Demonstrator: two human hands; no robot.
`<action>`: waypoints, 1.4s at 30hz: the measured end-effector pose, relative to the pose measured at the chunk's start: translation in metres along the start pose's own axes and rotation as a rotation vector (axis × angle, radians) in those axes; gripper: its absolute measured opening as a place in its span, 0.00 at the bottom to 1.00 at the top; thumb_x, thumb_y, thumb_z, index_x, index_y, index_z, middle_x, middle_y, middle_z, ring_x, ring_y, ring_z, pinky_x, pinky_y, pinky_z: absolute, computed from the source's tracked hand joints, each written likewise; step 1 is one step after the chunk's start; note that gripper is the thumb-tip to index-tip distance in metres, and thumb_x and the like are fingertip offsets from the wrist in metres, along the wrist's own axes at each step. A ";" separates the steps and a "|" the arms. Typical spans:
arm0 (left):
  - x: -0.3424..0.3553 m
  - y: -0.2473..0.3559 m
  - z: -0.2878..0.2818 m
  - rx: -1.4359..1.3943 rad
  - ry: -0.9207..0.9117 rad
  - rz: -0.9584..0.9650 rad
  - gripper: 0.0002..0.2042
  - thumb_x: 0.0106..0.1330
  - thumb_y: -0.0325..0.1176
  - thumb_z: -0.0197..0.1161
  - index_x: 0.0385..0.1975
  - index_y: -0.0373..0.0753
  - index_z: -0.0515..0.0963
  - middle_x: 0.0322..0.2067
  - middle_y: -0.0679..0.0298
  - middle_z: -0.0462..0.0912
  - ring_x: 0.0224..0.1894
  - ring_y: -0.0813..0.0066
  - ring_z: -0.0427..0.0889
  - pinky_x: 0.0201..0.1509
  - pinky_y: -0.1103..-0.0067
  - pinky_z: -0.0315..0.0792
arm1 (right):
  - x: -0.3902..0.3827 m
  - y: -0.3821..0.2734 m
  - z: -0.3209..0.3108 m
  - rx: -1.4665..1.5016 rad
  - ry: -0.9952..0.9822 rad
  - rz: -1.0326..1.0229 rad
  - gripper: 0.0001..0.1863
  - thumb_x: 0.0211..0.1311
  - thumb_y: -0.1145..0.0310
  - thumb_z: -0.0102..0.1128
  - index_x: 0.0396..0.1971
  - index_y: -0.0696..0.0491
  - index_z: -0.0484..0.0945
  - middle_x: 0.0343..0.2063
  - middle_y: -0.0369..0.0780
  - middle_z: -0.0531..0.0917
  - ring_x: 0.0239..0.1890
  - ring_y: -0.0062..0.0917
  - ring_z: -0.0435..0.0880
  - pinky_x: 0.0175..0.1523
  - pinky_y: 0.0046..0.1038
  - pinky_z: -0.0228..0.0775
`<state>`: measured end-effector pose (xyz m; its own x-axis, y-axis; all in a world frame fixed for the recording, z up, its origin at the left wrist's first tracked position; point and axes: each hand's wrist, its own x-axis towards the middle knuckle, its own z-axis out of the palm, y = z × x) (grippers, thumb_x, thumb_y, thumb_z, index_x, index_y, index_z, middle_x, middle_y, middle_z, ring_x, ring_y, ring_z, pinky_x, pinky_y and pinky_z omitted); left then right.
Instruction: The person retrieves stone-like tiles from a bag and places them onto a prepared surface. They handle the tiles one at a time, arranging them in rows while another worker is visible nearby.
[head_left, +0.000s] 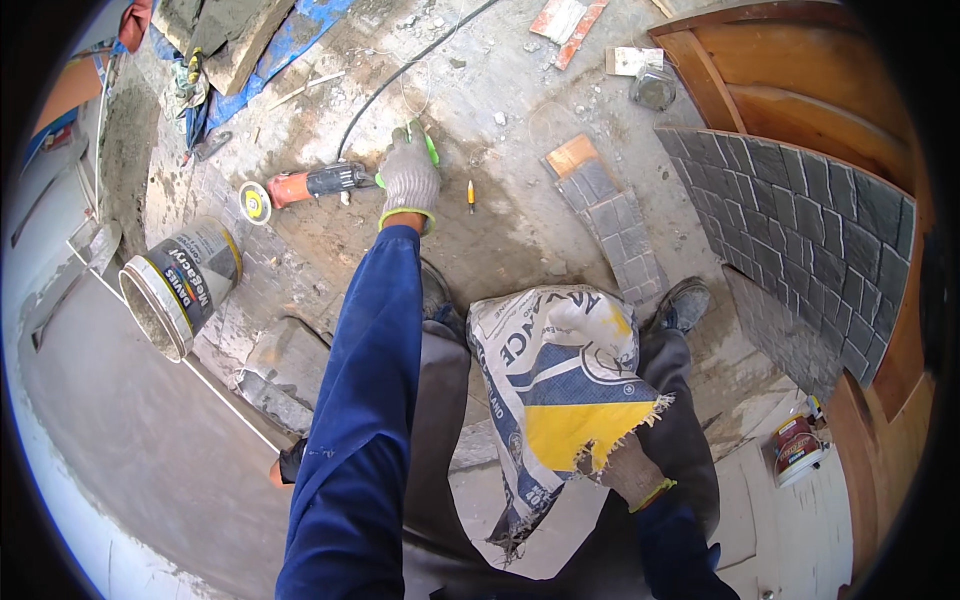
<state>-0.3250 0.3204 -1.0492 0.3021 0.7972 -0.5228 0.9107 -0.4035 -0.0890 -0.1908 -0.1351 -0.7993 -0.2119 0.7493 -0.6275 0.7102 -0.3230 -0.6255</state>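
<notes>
My left hand [408, 178], in a grey knit glove with a green cuff, reaches forward over the dusty floor. Its fingers are curled around a bright green item [431, 148], mostly hidden, so I cannot make out its kind. Just left of that hand lies an angle grinder [315, 183] with an orange head and a yellow-centred disc. A yellow marker-like piece [471, 196] is to its right. Between my legs, a torn cement bag [560, 370], white, blue and yellow, hangs from my gloved right hand [632, 475]. The bag's frayed edge covers that hand's fingers.
At left, a tilted plastic bucket [180, 285] has a dirty rim. Grey stone tiles [612, 225] lie on the floor, and a dark tiled panel [800, 230] leans at right. A black cord [400, 70] runs from the grinder. A small paint can [797, 450] sits lower right.
</notes>
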 end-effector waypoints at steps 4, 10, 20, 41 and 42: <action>-0.004 0.007 0.005 0.064 0.016 0.008 0.29 0.66 0.27 0.61 0.69 0.41 0.66 0.60 0.47 0.72 0.51 0.47 0.85 0.51 0.60 0.81 | 0.001 -0.006 -0.020 0.006 -0.049 -0.023 0.14 0.59 0.56 0.60 0.40 0.46 0.86 0.38 0.38 0.87 0.41 0.34 0.86 0.48 0.43 0.72; -0.010 0.011 0.007 -0.062 0.068 0.139 0.20 0.67 0.28 0.59 0.59 0.41 0.75 0.52 0.46 0.77 0.47 0.46 0.85 0.48 0.60 0.81 | 0.002 -0.005 -0.032 -0.050 -0.103 -0.071 0.14 0.59 0.56 0.60 0.38 0.47 0.86 0.36 0.37 0.87 0.39 0.34 0.85 0.45 0.41 0.72; 0.004 -0.014 0.020 -0.663 0.047 -0.145 0.07 0.61 0.30 0.66 0.37 0.37 0.85 0.35 0.54 0.88 0.38 0.58 0.88 0.42 0.67 0.82 | 0.006 0.003 -0.007 0.005 0.033 -0.078 0.14 0.57 0.56 0.62 0.37 0.49 0.86 0.33 0.38 0.87 0.39 0.35 0.86 0.46 0.43 0.73; -0.365 0.080 -0.184 -0.914 -0.746 0.870 0.15 0.61 0.36 0.71 0.47 0.44 0.81 0.38 0.58 0.85 0.40 0.56 0.87 0.45 0.65 0.79 | -0.027 -0.009 -0.068 1.332 0.018 0.434 0.15 0.60 0.72 0.73 0.46 0.60 0.84 0.37 0.33 0.87 0.37 0.14 0.81 0.43 0.24 0.75; -0.367 0.087 -0.169 -0.772 -0.674 0.824 0.14 0.61 0.35 0.68 0.47 0.43 0.81 0.39 0.57 0.85 0.38 0.56 0.87 0.43 0.65 0.79 | -0.039 -0.013 -0.067 1.331 0.019 0.526 0.13 0.61 0.72 0.73 0.44 0.60 0.85 0.34 0.32 0.86 0.34 0.13 0.79 0.40 0.23 0.74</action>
<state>-0.3090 0.0688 -0.7215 0.8486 -0.0281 -0.5283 0.5216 -0.1223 0.8444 -0.1466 -0.1212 -0.7357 -0.1101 0.3788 -0.9189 -0.4470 -0.8446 -0.2946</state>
